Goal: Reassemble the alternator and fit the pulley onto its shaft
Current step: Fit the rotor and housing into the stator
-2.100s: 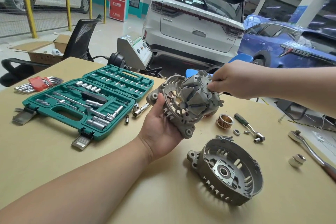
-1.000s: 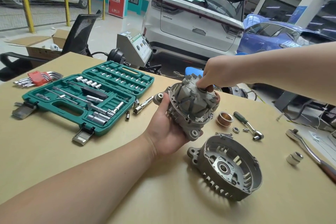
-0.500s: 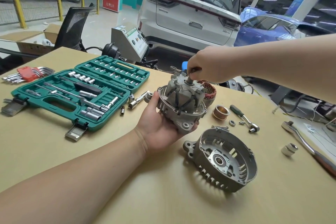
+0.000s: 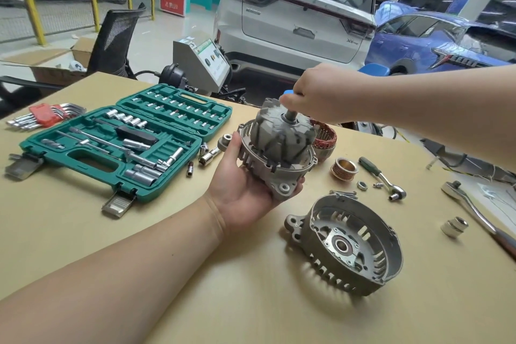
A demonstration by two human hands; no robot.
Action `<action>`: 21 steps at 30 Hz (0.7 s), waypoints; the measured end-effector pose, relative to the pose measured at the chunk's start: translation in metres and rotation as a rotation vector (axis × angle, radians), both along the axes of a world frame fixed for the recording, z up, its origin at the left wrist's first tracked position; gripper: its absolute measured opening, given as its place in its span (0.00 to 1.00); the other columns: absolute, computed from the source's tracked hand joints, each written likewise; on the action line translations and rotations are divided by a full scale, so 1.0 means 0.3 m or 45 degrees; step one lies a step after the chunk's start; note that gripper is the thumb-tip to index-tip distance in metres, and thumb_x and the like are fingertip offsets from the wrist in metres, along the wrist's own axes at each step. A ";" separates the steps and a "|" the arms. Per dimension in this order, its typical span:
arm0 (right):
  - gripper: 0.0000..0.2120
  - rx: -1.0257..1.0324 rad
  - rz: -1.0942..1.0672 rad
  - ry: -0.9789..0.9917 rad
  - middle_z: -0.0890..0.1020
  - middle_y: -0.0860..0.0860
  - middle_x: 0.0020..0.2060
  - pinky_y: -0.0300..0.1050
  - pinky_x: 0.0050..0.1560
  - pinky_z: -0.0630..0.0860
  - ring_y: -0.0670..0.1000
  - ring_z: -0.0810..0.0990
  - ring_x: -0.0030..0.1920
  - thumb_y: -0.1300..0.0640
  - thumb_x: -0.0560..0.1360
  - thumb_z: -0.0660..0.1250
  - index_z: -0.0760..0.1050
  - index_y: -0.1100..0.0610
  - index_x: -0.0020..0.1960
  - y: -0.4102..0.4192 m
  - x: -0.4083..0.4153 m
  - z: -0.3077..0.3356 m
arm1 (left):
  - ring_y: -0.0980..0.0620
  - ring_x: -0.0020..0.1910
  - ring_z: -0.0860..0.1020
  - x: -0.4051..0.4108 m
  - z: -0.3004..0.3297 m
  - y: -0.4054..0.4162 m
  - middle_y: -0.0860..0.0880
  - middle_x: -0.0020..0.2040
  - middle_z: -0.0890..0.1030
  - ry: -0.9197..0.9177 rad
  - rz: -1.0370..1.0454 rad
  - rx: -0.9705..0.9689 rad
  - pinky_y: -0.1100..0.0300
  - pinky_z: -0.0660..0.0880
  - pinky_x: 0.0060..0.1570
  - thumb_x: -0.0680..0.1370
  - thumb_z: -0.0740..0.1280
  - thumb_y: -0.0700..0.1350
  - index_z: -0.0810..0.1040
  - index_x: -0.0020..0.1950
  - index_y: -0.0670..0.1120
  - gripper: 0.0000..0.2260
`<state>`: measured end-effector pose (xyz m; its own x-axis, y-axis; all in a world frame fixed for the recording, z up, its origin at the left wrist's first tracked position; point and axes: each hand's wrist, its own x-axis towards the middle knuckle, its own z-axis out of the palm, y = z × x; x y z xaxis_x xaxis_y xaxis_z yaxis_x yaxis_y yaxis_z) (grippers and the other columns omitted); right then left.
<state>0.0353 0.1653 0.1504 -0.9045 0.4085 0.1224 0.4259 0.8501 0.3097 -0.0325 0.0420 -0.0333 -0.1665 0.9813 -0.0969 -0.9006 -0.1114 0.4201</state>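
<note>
My left hand (image 4: 243, 190) cups a grey alternator end housing (image 4: 275, 173) from below, above the table. The claw-pole rotor (image 4: 279, 134) sits upright in that housing. My right hand (image 4: 318, 92) pinches the top of the rotor shaft (image 4: 290, 116) from above. The other grey housing half (image 4: 354, 246) lies open side up on the table at the right. A copper-wound stator (image 4: 325, 138) lies behind the held housing. The copper-coloured grooved pulley (image 4: 344, 169) stands on the table to its right, with a nut (image 4: 362, 185) beside it.
An open green socket set case (image 4: 125, 142) fills the left of the wooden table (image 4: 83, 232). Hex keys (image 4: 44, 114) lie at the far left. A small ratchet (image 4: 382, 177), a large ratchet (image 4: 474, 209) and a loose socket (image 4: 454, 226) lie at the right. Several bolts (image 4: 343, 193) rest by the housing half.
The held housing has tipped from facing sideways to open side up, with the rotor now standing upright in it. My right hand shifted from the rotor's body to the shaft's top.
</note>
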 end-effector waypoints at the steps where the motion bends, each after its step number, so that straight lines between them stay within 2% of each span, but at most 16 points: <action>1: 0.31 -0.030 -0.032 0.018 0.75 0.55 0.30 0.44 0.30 0.65 0.54 0.73 0.32 0.39 0.84 0.55 0.74 0.61 0.34 0.001 -0.001 0.000 | 0.34 0.78 0.70 0.000 -0.001 0.000 0.35 0.75 0.76 0.005 0.007 -0.001 0.41 0.66 0.77 0.79 0.55 0.77 0.75 0.79 0.45 0.43; 6: 0.32 -0.155 -0.117 0.094 0.71 0.53 0.25 0.44 0.30 0.65 0.54 0.71 0.28 0.36 0.83 0.58 0.71 0.60 0.31 0.002 0.002 0.006 | 0.34 0.76 0.71 0.003 0.000 -0.002 0.36 0.76 0.75 0.036 0.002 0.004 0.41 0.68 0.76 0.79 0.55 0.78 0.73 0.80 0.45 0.44; 10: 0.32 -0.231 -0.149 0.141 0.71 0.51 0.23 0.43 0.30 0.66 0.54 0.71 0.28 0.33 0.80 0.60 0.71 0.58 0.31 -0.012 0.017 0.006 | 0.33 0.71 0.73 0.012 0.000 -0.006 0.36 0.76 0.76 0.089 0.009 0.027 0.41 0.76 0.67 0.75 0.63 0.77 0.75 0.79 0.45 0.45; 12: 0.33 -0.216 -0.122 0.183 0.73 0.49 0.24 0.43 0.31 0.68 0.54 0.74 0.29 0.28 0.77 0.58 0.74 0.56 0.33 -0.021 0.035 -0.013 | 0.33 0.68 0.75 0.012 -0.003 -0.008 0.36 0.75 0.76 0.145 0.029 0.013 0.41 0.79 0.63 0.76 0.66 0.74 0.75 0.78 0.44 0.42; 14: 0.34 -0.255 -0.067 0.323 0.78 0.47 0.29 0.47 0.34 0.72 0.52 0.78 0.34 0.23 0.74 0.54 0.76 0.53 0.38 -0.017 0.060 -0.040 | 0.33 0.67 0.76 0.009 -0.008 -0.012 0.36 0.74 0.78 0.197 0.053 -0.002 0.42 0.81 0.61 0.77 0.68 0.71 0.77 0.77 0.43 0.39; 17: 0.32 -0.651 -0.150 0.618 0.82 0.48 0.53 0.54 0.54 0.77 0.52 0.79 0.53 0.23 0.75 0.56 0.77 0.48 0.58 0.017 0.095 -0.100 | 0.32 0.66 0.78 0.008 -0.002 -0.024 0.36 0.71 0.80 0.251 0.090 0.009 0.41 0.81 0.62 0.74 0.72 0.69 0.81 0.73 0.42 0.38; 19: 0.33 -1.143 -0.379 0.718 0.78 0.48 0.66 0.60 0.66 0.73 0.53 0.76 0.63 0.24 0.75 0.61 0.72 0.46 0.69 0.030 0.120 -0.159 | 0.33 0.64 0.80 0.009 0.005 -0.029 0.37 0.69 0.81 0.279 0.108 0.015 0.40 0.80 0.64 0.73 0.73 0.68 0.83 0.71 0.43 0.36; 20: 0.33 -1.412 -0.483 0.737 0.79 0.47 0.65 0.64 0.69 0.72 0.55 0.77 0.63 0.24 0.74 0.63 0.73 0.45 0.68 0.032 0.134 -0.190 | 0.34 0.63 0.81 0.010 0.008 -0.029 0.37 0.69 0.82 0.284 0.113 0.010 0.41 0.80 0.65 0.73 0.74 0.68 0.83 0.70 0.43 0.35; 21: 0.31 -1.675 -0.526 0.735 0.84 0.46 0.61 0.68 0.70 0.71 0.56 0.80 0.61 0.24 0.73 0.64 0.75 0.44 0.65 0.035 0.146 -0.217 | 0.34 0.62 0.81 0.011 0.010 -0.029 0.38 0.68 0.82 0.283 0.116 0.004 0.41 0.79 0.65 0.74 0.74 0.67 0.83 0.70 0.44 0.34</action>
<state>0.0792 0.1757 0.0854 -0.6572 0.7158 -0.2359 0.4931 0.1717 -0.8528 -0.0292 0.0333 -0.0303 -0.2711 0.9615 -0.0449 -0.7723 -0.1894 0.6064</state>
